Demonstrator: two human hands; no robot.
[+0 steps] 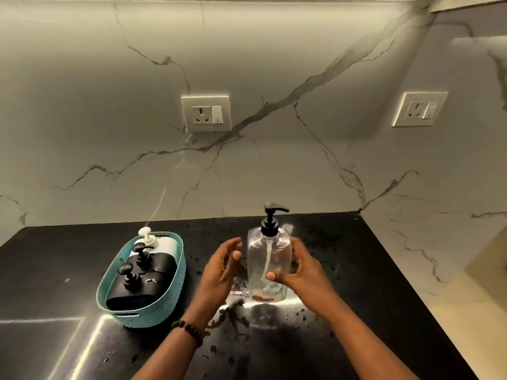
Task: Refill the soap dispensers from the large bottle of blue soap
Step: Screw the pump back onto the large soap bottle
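Beside basket, right hand round dispenser

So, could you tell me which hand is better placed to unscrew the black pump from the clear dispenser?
The left hand: it hovers open beside the clear dispenser, free to reach the black pump, while the right hand grips the body.

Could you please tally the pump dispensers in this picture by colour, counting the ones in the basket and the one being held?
Black dispensers in the teal basket: 2
White dispenser in the basket: 1
Clear dispenser with a black pump, held by the right hand: 1
Total: 4
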